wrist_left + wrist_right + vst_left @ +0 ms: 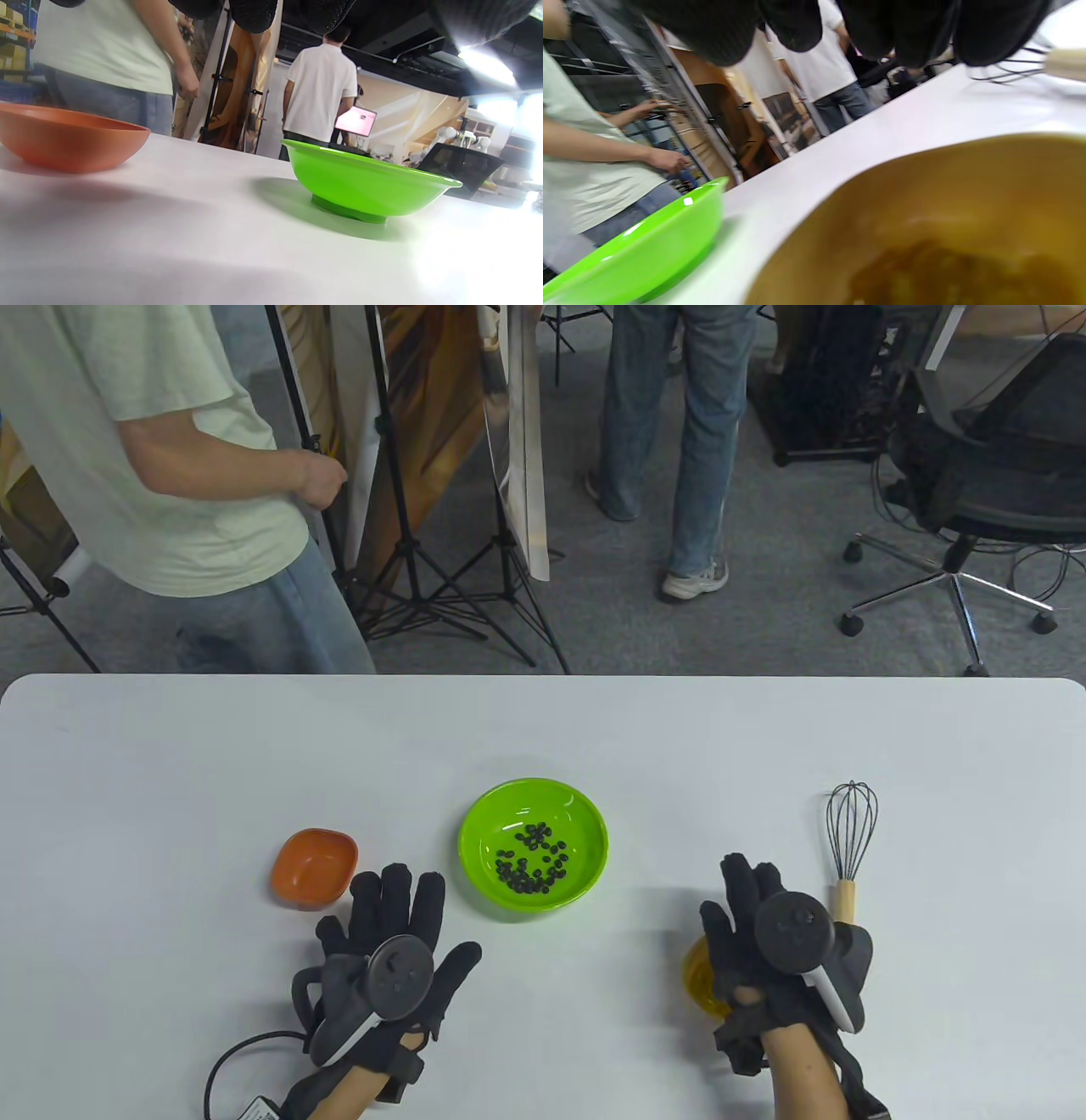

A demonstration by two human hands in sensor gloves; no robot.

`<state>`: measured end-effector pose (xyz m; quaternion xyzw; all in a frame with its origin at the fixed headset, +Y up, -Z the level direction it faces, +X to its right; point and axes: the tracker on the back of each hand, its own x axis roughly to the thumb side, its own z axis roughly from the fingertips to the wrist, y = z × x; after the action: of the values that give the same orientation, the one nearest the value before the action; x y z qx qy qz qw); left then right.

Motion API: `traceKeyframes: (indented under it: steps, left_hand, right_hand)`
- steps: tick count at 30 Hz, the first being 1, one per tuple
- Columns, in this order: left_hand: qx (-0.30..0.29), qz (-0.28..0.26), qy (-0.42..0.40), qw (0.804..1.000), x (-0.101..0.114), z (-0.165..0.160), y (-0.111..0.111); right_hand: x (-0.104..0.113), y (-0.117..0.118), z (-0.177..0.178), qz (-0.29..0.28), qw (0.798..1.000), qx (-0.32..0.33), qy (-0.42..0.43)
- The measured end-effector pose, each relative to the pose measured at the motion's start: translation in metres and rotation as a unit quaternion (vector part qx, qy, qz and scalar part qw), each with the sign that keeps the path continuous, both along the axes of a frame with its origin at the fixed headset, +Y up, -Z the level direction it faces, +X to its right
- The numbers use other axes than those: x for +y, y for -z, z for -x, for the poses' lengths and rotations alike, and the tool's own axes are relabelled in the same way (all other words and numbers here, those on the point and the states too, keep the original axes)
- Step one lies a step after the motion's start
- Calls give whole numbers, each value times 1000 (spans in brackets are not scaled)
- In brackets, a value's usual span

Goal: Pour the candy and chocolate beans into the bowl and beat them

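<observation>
A green bowl (585, 823) (365, 182) (649, 254) stands mid-table with dark chocolate beans (533, 861) in it. To its left is a small orange bowl (314, 867) (63, 140), showing nothing inside. My left hand (407, 916) lies flat on the table between them, fingers spread, holding nothing. My right hand (747, 899) hovers with straight fingers over a small yellow bowl (700, 980) (946, 190), which it mostly hides. Blurred brownish contents lie in that bowl's bottom. A whisk (851, 840) (1009, 72) with a wooden handle lies just right of my right hand.
The white table (543, 729) ends at a far edge. Beyond it stand two people, tripod stands (424, 585) and an office chair (976, 517). A cable (229, 1060) runs from my left wrist.
</observation>
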<state>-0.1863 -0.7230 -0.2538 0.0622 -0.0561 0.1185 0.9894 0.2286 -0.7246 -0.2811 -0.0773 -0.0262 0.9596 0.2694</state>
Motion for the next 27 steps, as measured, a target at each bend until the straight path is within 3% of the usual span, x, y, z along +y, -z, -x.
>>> traceKeyframes:
  steps: [7,16,27]
  left_hand:
    - [-1,-5,4,1000,0,0,-2]
    - [0,-2,19,1000,-1,0,-4]
    - [-3,0,29,1000,-2,-3,-6]
  right_hand:
    - [-13,3,-32,108,993,-42,18]
    - [-29,5,-38,231,971,-65,-25]
    - [-35,9,-35,220,973,-58,-26]
